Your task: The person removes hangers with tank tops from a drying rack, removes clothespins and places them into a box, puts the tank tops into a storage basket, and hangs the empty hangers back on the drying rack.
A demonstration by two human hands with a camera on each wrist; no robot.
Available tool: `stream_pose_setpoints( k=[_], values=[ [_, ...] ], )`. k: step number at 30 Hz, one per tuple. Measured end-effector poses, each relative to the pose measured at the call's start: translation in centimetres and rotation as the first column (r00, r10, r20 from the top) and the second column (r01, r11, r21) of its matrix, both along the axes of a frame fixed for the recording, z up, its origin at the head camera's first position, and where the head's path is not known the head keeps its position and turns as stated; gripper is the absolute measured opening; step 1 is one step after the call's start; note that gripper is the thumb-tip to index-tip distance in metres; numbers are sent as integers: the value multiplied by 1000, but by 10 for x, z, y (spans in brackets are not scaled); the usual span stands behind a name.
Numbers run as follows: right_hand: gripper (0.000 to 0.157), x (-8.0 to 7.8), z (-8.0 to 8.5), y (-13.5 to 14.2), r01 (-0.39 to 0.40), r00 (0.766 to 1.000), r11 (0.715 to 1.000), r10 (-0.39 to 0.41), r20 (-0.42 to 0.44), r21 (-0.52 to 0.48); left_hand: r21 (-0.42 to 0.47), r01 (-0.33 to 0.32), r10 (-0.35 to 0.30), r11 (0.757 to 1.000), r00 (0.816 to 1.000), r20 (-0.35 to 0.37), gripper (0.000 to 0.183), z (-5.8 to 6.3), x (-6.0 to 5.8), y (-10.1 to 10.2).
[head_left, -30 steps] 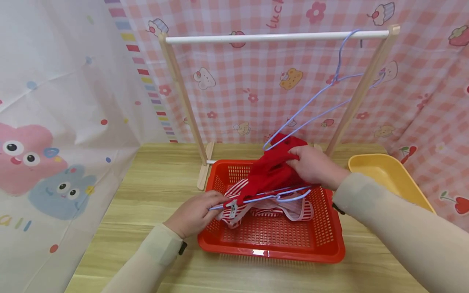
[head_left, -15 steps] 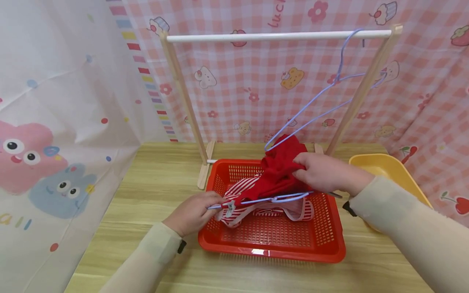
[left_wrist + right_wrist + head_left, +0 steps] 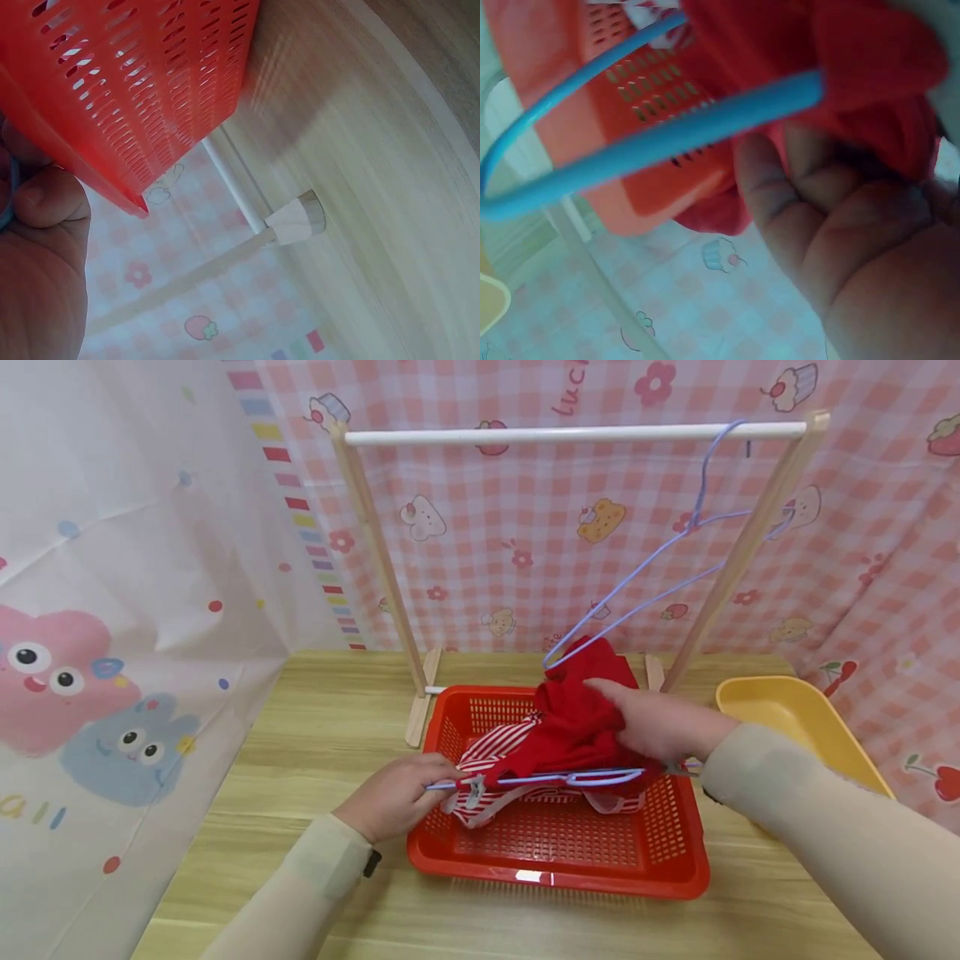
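My left hand (image 3: 401,797) pinches the left end of a light-blue hanger (image 3: 517,779) over the front left of a red basket (image 3: 551,878). A grey clip (image 3: 474,789) sits on that hanger near my fingers, by the red cloth. My right hand (image 3: 660,720) grips a bunched red garment (image 3: 573,718), which spreads across the hanger behind its bar. In the right wrist view, my fingertips disappear into the red cloth and a blue loop (image 3: 652,142) crosses in front. Beneath lies a red-and-white striped garment (image 3: 498,745) in the basket.
A wooden rack with a white rod (image 3: 570,436) stands behind the basket. Another blue hanger (image 3: 637,568) hangs from its right end, the lower corner overlapping the red garment. At the right is a yellow tray (image 3: 780,693).
My right hand has shifted right and slightly nearer with the red garment, which is bunched more toward the right. The hanger's right side has dropped a little. My left hand stays in place.
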State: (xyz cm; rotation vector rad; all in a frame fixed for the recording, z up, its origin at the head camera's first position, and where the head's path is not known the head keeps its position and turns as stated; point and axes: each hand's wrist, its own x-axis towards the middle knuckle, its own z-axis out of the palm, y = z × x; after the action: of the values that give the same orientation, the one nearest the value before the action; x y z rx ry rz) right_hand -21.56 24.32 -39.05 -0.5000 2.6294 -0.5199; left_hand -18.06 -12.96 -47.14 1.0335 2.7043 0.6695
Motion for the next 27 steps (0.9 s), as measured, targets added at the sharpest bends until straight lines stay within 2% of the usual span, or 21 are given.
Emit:
stream_pose_setpoints(
  k=[4,9,18,23,27],
  values=[
    [87,-5,-10,0,-77,996,994,74,44,76,-6,1,-1,1000,1000,0,27,1,0,0],
    [89,-12,-16,-3,-105,993,984,96,71,145,-2,7,-7,1000,1000,-7,26,0,-1,1],
    [77,-24,-15,-8,-151,986,963,129,109,224,0,-2,2,1000,1000,-2,26,0,-1,0],
    [66,-24,-11,-5,-134,991,971,129,36,198,1,2,-2,1000,1000,5,26,0,-1,0],
    [57,-19,0,-3,-74,996,991,79,-36,115,7,11,-11,1000,1000,-11,25,-1,-2,0]
  ],
)
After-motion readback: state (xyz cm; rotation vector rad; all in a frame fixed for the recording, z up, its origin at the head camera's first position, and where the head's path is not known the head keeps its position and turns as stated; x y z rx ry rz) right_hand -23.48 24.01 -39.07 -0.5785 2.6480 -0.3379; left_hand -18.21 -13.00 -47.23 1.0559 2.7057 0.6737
